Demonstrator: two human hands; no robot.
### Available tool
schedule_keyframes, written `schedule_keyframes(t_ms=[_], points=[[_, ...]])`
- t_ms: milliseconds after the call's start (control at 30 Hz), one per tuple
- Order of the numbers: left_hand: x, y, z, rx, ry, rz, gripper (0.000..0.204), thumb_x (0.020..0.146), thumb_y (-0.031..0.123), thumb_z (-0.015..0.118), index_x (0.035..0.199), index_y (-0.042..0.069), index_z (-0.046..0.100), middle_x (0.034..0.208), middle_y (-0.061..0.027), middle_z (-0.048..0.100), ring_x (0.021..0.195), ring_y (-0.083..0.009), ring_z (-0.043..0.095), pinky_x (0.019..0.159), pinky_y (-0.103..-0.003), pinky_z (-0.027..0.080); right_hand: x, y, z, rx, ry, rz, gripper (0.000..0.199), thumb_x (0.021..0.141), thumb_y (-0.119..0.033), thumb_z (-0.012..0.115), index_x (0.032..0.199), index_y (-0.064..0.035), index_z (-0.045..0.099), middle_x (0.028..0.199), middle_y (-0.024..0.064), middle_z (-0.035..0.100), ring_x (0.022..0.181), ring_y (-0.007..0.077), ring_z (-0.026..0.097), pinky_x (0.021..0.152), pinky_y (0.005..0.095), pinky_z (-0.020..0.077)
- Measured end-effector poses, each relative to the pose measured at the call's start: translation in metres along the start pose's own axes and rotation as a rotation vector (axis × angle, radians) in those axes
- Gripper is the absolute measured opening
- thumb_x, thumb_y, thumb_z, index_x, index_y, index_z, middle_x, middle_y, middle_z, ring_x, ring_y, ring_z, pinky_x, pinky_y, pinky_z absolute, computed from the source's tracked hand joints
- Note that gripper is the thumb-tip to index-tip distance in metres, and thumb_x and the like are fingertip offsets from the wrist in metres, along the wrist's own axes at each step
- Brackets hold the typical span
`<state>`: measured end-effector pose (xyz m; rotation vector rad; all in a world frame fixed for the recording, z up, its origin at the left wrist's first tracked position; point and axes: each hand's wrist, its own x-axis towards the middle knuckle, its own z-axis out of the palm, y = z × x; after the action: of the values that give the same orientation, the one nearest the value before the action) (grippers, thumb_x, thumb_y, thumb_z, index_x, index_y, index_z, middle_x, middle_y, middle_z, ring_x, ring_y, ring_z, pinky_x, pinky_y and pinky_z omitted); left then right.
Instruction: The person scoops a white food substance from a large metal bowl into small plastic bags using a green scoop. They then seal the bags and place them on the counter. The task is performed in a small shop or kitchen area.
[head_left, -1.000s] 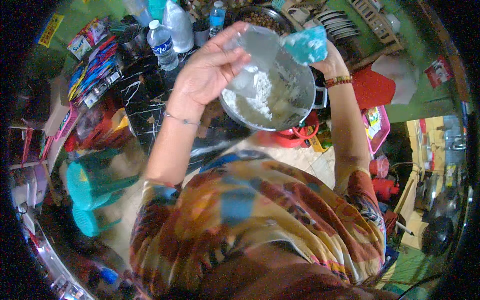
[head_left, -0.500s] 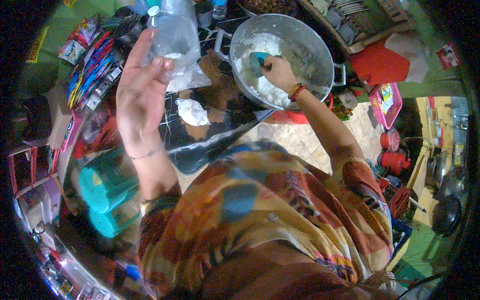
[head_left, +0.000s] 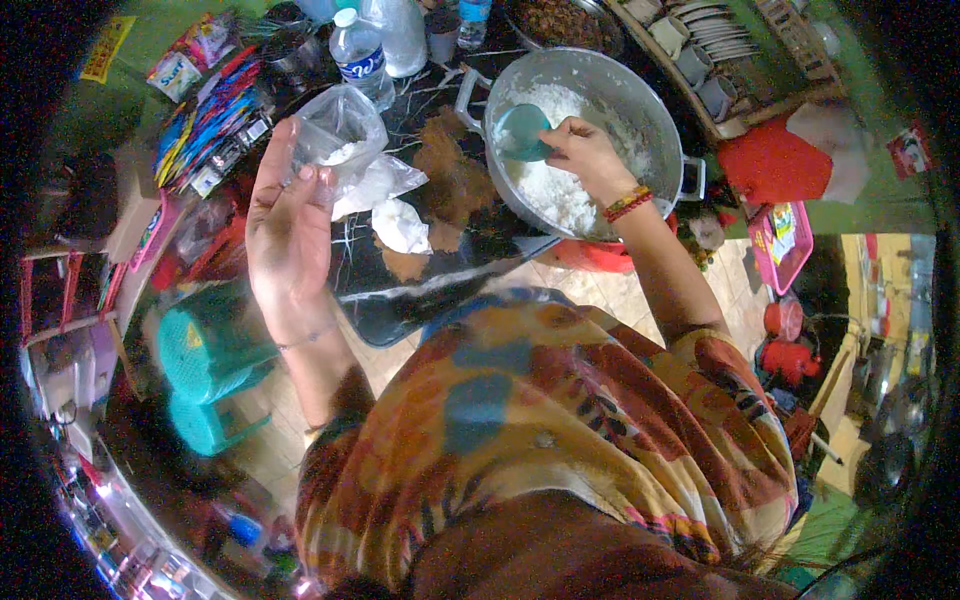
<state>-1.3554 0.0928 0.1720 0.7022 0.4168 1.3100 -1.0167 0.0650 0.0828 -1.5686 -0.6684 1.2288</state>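
Note:
A clear plastic bag [head_left: 357, 118] is pinched at its edge between the thumb and fingers of my left hand [head_left: 288, 230]. A little white rice [head_left: 344, 153] lies inside the bag. My right hand [head_left: 592, 165] grips a rounded teal plastic scoop [head_left: 524, 134] just over the cooked rice [head_left: 562, 198]. That rice sits in a large two-handled metal pot [head_left: 662, 110], partly hidden by my right hand. Whether the scoop holds rice I cannot tell. White filled bags [head_left: 400, 226] lie on the table below the held bag.
The black marbled table [head_left: 420, 285] has brown worn patches. Water bottles [head_left: 357, 58] and a pan of brown food [head_left: 565, 25] stand behind. A dish rack [head_left: 715, 50] is at the far right, colourful packets [head_left: 210, 120] at the left, and green stools [head_left: 205, 350] below them.
The bag in my left hand has come lower and hangs more compact. My right hand has turned the scoop so its round face shows. The whole view has shifted slightly.

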Motion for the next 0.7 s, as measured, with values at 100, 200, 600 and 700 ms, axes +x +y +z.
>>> schedule_keyframes(t_ms=[100, 200, 600, 700], points=[[-0.008, 0.001, 0.014, -0.043, 0.049, -0.006, 0.05, 0.085, -0.01, 0.053, 0.133, -0.005, 0.04, 0.134, -0.0133, 0.046, 0.107, -0.02, 0.055, 0.091, -0.031, 0.048, 0.036, 0.022, -0.023, -0.578, 0.099, -0.22, 0.024, 0.071, -0.027, 0.071, 0.077, -0.0043, 0.063, 0.075, 0.0129, 0.064, 0.068, 0.0211, 0.061, 0.067, 0.0345, 0.0512], [-0.014, -0.004, 0.028, 0.027, 0.145, -0.003, 0.05, 0.085, -0.009, 0.052, 0.134, -0.003, 0.04, 0.134, -0.0127, 0.046, 0.106, -0.0181, 0.055, 0.089, -0.03, 0.048, 0.045, 0.034, -0.01, -0.855, 0.111, -0.354, 0.03, 0.071, -0.032, 0.069, 0.076, -0.0029, 0.062, 0.071, 0.0114, 0.062, 0.068, 0.0203, 0.059, 0.066, 0.0325, 0.0472], [-0.043, -0.024, 0.089, 0.181, 0.113, -0.001, 0.063, 0.077, -0.007, 0.06, 0.136, 0.0, 0.039, 0.128, -0.0111, 0.051, 0.105, -0.0208, 0.057, 0.088, -0.032, 0.048, -0.006, -0.009, -0.032, 0.201, -0.21, -0.095, 0.023, 0.08, -0.009, 0.067, 0.066, -0.0121, 0.049, 0.077, -0.0015, 0.056, 0.075, 0.0122, 0.056, 0.071, 0.0287, 0.0517], [-0.024, -0.027, 0.103, 0.412, -0.045, -0.035, 0.066, 0.076, -0.004, 0.063, 0.137, 0.0, 0.037, 0.127, -0.0111, 0.051, 0.104, -0.0206, 0.057, 0.086, -0.032, 0.049, -0.023, -0.034, -0.046, 0.158, -0.162, -0.355, 0.018, 0.078, -0.009, 0.069, 0.07, -0.0082, 0.053, 0.086, 0.0022, 0.061, 0.082, 0.0134, 0.058, 0.075, 0.0321, 0.053]])
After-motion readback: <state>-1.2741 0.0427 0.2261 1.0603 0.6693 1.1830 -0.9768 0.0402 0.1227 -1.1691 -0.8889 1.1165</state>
